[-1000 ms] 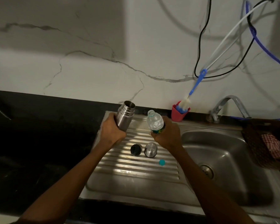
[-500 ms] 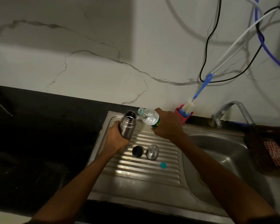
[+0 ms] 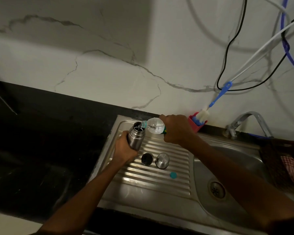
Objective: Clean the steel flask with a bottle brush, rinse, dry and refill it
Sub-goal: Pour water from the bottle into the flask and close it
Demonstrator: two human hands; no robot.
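My left hand (image 3: 124,150) grips the steel flask (image 3: 136,137) upright over the ribbed drainboard (image 3: 153,177), its mouth uncapped. My right hand (image 3: 176,131) holds a clear plastic water bottle (image 3: 154,127) tipped on its side, its neck at the flask's mouth, with water running in. The flask's black stopper (image 3: 147,159) and steel cup lid (image 3: 162,160) lie on the drainboard in front of my hands. The bottle's small teal cap (image 3: 173,175) lies nearby. A blue-handled bottle brush (image 3: 210,106) stands in a red holder (image 3: 197,123) against the wall.
The sink basin (image 3: 215,189) with its drain lies to the right under my right forearm, below a tap (image 3: 248,121). A dark basket with a checked cloth (image 3: 285,165) sits at the right edge. Black counter (image 3: 46,146) spreads left. Cables (image 3: 227,56) hang on the marble wall.
My right hand tilted the water bottle from upright to lying sideways and brought its neck to the flask's mouth. Water now pours in. My left hand lowered the flask slightly and set it upright.
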